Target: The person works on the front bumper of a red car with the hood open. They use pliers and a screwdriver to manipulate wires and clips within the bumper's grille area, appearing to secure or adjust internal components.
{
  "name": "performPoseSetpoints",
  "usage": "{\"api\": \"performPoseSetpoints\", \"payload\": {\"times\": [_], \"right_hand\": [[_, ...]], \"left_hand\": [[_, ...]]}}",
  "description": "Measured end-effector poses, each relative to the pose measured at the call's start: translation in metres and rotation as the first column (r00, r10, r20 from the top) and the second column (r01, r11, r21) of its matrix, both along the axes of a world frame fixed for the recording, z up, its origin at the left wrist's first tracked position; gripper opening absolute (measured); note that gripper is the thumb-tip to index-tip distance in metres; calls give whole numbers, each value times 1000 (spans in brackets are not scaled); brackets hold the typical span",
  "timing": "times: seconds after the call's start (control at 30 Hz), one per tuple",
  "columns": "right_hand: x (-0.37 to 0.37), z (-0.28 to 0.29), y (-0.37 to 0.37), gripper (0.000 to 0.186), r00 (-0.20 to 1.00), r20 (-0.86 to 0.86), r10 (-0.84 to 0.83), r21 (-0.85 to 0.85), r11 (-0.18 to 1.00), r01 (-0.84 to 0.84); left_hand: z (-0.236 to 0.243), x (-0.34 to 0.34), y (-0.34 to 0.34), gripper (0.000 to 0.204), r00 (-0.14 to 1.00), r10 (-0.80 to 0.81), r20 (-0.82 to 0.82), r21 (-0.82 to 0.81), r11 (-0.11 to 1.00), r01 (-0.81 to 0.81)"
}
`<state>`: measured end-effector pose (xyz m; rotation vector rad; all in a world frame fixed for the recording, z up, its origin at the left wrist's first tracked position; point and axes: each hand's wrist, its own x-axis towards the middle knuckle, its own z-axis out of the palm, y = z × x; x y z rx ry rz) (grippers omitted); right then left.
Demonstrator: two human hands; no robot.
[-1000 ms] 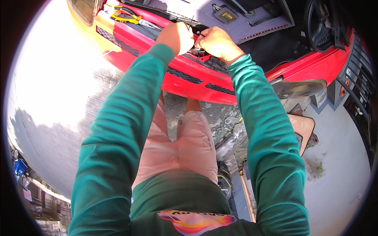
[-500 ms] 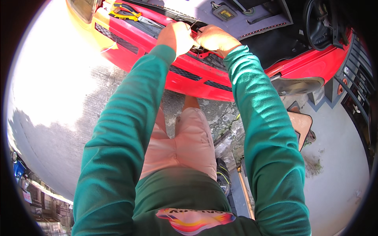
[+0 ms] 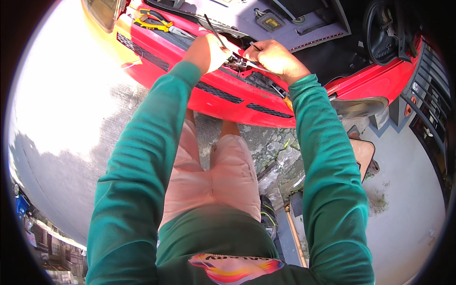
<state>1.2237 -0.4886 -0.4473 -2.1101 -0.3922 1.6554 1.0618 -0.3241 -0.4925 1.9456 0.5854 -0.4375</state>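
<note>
Both hands work over the front edge of an open red vehicle (image 3: pixel 228 76). My left hand (image 3: pixel 207 53) is closed, pinching a thin dark cable (image 3: pixel 214 29) whose end sticks up past the fingers. My right hand (image 3: pixel 274 58) is also closed, a short distance to the right, with a dark cable end (image 3: pixel 255 45) poking out between thumb and fingers. A thin pale rod or wire (image 3: pixel 262 69) runs under that hand. Between the hands lies a small metal latch-like part (image 3: pixel 236 61), partly covered by fingers. Long-nose pliers (image 3: pixel 156 23) with yellow-black handles rest left of my left hand.
An orange-handled tool (image 3: pixel 286 99) lies by my right wrist. Behind the hands is a grey panel (image 3: pixel 304 23), with a black steering wheel (image 3: pixel 380 33) at right. A tan-topped stool or board (image 3: pixel 363 154) and a wooden handle (image 3: pixel 295 232) are on the right.
My hands have moved apart, the left one leftward and the right one rightward. The metal part between them and the orange-handled tool have come into sight.
</note>
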Motion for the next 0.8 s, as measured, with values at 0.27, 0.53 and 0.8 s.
{"api": "performPoseSetpoints", "payload": {"times": [0.27,0.53,0.8], "right_hand": [[-3,-2,-15,22,992,87,91,133,986,-102],[-15,-3,-17,31,921,271,281,110,941,-320],[-65,19,-38,33,814,558,158,199,928,-316]], "left_hand": [[6,-19,-9,28,964,266,-19,-136,954,-266],[-10,-15,-9,26,916,401,9,-195,899,-391],[17,-38,-11,19,867,482,-124,-253,830,-497]]}}
